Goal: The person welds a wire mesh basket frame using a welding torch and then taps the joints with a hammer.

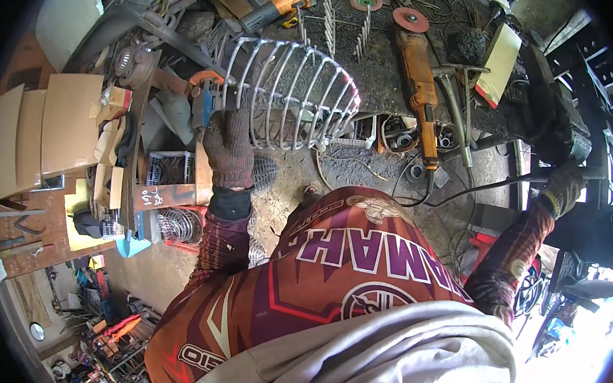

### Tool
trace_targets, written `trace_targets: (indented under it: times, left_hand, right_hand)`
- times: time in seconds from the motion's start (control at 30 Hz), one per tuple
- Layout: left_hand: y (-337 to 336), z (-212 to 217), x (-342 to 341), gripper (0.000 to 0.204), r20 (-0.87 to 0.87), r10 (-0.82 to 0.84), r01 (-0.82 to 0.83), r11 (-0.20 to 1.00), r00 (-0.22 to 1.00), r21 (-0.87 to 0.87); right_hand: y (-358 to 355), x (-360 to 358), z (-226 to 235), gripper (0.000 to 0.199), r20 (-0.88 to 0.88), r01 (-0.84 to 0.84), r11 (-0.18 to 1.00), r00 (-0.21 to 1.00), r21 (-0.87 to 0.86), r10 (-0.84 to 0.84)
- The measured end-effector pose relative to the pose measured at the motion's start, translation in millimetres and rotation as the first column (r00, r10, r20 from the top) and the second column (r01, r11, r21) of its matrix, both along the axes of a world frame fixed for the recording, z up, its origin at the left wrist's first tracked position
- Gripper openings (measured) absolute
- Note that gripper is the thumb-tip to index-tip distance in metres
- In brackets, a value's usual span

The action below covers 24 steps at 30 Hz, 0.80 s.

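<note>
A curved cage of welded metal rods [295, 85] projects over the near edge of the workbench, its narrow end pointing right. My left hand [230, 148], in a dark knitted glove, is closed around the cage's lower left rods; the fingertips are partly hidden. Just left of that hand is a blue and orange clamp-like tool [203, 101]. Far to the right, my right hand [563, 192], in a grey glove with a yellow cuff, is wrapped around a dark bar [592, 173] beside a bulky dark metal fixture [566, 134].
An orange angle grinder [279, 9] and a longer orange power tool [418, 86] lie on the dirty bench [385, 52]. Two round discs, upright metal rods and a hammer-like tool [455, 106] surround them. A cable [478, 189] crosses at right. Cardboard [72, 121] and crates stand left.
</note>
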State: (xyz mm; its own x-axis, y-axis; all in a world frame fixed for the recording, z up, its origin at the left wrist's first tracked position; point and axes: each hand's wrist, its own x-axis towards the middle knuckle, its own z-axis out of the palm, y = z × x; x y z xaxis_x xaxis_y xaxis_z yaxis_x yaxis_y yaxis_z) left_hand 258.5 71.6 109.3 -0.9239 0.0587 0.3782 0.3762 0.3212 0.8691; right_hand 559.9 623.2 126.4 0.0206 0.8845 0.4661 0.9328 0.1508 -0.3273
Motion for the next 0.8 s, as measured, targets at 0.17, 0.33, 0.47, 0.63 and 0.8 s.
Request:
trace_targets:
  times: [0.17,0.33,0.47,0.63,0.8]
  left_hand:
    - [5.2,-4.0,10.6,0.020,0.007,-0.061,0.059,0.976,0.998,0.211]
    - [-7.3,-1.0,25.0,0.023,0.038,0.015,-0.015,1.000,0.999,0.020]
    - [-14.7,-10.9,24.0,0.027,-0.039,0.062,-0.065,0.994,0.997,-0.088]
    - [-12.8,-2.3,33.2,0.033,-0.076,0.113,-0.126,0.973,0.991,-0.194]
    - [-17.9,-15.6,36.6,0.033,-0.043,0.097,-0.105,0.964,0.994,-0.245]
  right_hand:
    - [-15.5,-5.0,3.1,0.065,-0.096,0.009,0.992,0.995,-0.125,-0.021]
    - [-23.0,8.0,-21.6,0.094,-0.054,0.140,0.976,0.990,0.164,-0.132]
    - [-67.8,-8.7,-23.2,0.064,-0.364,0.013,0.967,0.928,0.255,0.083]
    - [-152.7,-64.6,-69.7,0.048,-0.292,-0.518,0.720,0.677,0.462,0.675]
    - [-218.1,-75.4,-83.2,0.051,-0.315,-0.783,0.523,0.430,0.337,0.846]
